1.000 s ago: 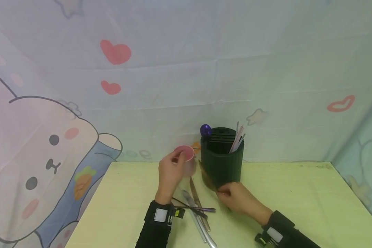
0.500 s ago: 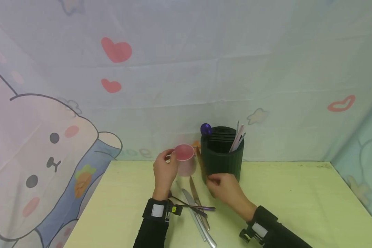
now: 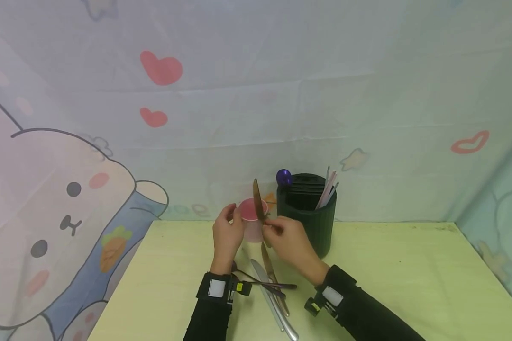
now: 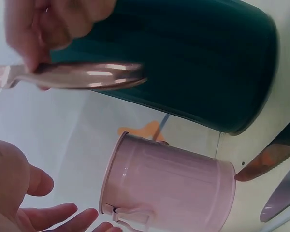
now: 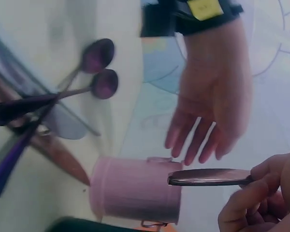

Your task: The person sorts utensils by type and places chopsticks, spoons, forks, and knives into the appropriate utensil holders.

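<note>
My right hand (image 3: 289, 239) pinches a copper-coloured table knife (image 3: 257, 196), raised in front of the pink cup (image 3: 252, 232) with its blade pointing up. In the left wrist view, the knife's rounded handle (image 4: 96, 76) extends below the pinching fingers. My left hand (image 3: 228, 239) is at the cup's left side, fingers loosely extended and holding nothing. Its fingertips are close to the cup's rim and small handle; whether they touch is unclear. Behind the right hand stands a dark green utensil holder (image 3: 305, 227).
A purple spoon (image 3: 284, 177) and several thin pale-pink and silver handles (image 3: 327, 189) stick out of the holder. Several knives (image 3: 269, 274) and dark purple spoons (image 5: 99, 55) lie crossed on the pale yellow table (image 3: 388, 274). A printed cloth (image 3: 256, 104) hangs behind.
My right hand has lifted the copper knife from beside the holder, moving it up and left to the cup. My left hand has drawn back from inside the cup's rim to its side.
</note>
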